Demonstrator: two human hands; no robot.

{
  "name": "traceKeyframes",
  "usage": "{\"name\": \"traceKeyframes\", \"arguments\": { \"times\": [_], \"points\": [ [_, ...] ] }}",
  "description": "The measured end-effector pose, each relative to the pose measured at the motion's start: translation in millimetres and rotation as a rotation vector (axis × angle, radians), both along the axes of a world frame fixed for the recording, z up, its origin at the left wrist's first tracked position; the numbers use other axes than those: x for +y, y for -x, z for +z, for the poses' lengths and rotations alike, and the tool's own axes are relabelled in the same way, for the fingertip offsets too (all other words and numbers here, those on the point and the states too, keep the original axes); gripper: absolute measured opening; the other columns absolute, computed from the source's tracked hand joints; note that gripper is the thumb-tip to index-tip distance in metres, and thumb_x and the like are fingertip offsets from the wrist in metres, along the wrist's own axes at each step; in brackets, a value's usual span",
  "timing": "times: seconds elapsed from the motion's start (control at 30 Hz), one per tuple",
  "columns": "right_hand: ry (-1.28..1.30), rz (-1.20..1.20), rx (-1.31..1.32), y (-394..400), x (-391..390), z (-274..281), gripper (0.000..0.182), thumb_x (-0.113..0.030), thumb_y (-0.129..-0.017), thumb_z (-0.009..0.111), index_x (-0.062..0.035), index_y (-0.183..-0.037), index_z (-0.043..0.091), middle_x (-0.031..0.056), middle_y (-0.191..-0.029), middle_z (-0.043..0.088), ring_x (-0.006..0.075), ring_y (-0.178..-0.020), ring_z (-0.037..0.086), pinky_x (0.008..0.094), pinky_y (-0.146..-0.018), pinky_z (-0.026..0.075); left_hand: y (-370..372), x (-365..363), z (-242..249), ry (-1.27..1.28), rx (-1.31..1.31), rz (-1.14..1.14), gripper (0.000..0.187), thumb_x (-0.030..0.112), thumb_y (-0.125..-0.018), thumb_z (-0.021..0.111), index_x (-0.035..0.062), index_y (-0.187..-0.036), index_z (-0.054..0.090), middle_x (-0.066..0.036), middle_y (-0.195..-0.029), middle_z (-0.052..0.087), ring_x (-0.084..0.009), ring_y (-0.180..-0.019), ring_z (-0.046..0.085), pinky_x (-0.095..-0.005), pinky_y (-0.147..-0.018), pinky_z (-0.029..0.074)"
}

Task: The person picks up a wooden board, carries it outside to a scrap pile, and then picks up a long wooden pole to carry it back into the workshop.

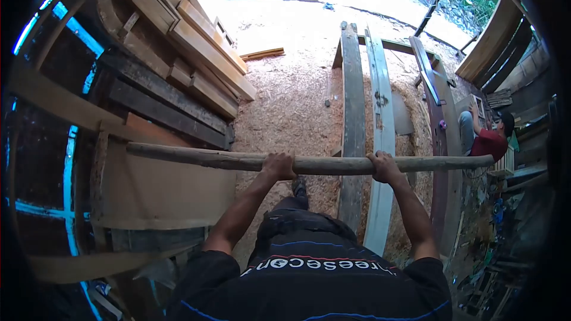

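Observation:
A long rough wooden pole [333, 165] lies crosswise in front of my body, held up over the shavings-covered floor. My left hand [279, 166] is wrapped round it left of its middle. Farther right along the same pole, my right hand [385, 166] grips it with the fingers curled over the top. Both arms reach forward, roughly level with each other. The pole's left end overlaps a brown panel in this view, and its right end overlaps a seated person in a red shirt.
Long planks [379, 101] run away from me on a bench at the right. Stacked boards and frames [196, 41] lean on the left, above a flat brown panel [166, 199]. A person [485, 145] sits at the far right. Wood shavings [291, 95] cover the floor.

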State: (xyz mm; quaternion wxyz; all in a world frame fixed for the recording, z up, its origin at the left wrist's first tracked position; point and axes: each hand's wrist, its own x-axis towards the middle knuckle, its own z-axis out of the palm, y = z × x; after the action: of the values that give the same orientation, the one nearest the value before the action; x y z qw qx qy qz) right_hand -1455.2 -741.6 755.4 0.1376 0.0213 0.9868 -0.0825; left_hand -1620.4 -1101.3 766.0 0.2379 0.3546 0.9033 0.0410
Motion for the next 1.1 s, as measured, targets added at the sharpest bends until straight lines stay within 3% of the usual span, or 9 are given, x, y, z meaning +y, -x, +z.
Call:
{"name": "traceKeyframes", "arguments": {
  "times": [0.03, 0.4, 0.77, 1.1],
  "points": [
    [0.019, 0.005, 0.029, 12, 5, 4, 0.055, -0.007, -0.069, 0.072, -0.0141, -0.121, 0.055, 0.0181, -0.107, 0.057, 0.0398, -0.108, 0.056, 0.0484, -0.095, 0.044, 14, 6, 0, 0.011, -0.019, 0.001, 0.062, 0.041, -0.065, 0.078, 0.0038, -0.111, 0.058, -0.019, -0.106, 0.068, -0.0344, -0.103, 0.066, -0.0464, -0.09, 0.053],
    [0.024, -0.026, 0.007, 136, 61, 1, 0.059, -0.009, -0.068, 0.075, -0.0129, -0.123, 0.054, 0.0173, -0.108, 0.057, 0.0387, -0.109, 0.056, 0.0477, -0.096, 0.044, 152, 67, 3, -0.062, 0.041, -0.041, 0.059, 0.038, -0.063, 0.077, 0.0029, -0.108, 0.062, -0.02, -0.101, 0.07, -0.0359, -0.098, 0.069, -0.0437, -0.088, 0.054],
    [0.005, -0.023, -0.039, 318, 158, -21, 0.069, -0.014, -0.063, 0.079, -0.0134, -0.127, 0.054, 0.016, -0.121, 0.057, 0.0372, -0.117, 0.054, 0.0487, -0.101, 0.043, 339, 158, -19, -0.075, 0.072, -0.045, 0.063, 0.041, -0.063, 0.081, 0.0069, -0.109, 0.055, -0.016, -0.111, 0.065, -0.033, -0.109, 0.063, -0.0467, -0.092, 0.05],
    [0.021, 0.006, -0.007, 471, 240, -8, 0.065, -0.016, -0.063, 0.08, -0.0136, -0.122, 0.051, 0.0177, -0.118, 0.058, 0.039, -0.114, 0.056, 0.0495, -0.1, 0.043, 489, 240, -10, -0.108, 0.163, -0.075, 0.059, 0.039, -0.062, 0.079, 0.0053, -0.105, 0.057, -0.016, -0.101, 0.069, -0.032, -0.107, 0.064, -0.0468, -0.095, 0.046]
  ]
}}
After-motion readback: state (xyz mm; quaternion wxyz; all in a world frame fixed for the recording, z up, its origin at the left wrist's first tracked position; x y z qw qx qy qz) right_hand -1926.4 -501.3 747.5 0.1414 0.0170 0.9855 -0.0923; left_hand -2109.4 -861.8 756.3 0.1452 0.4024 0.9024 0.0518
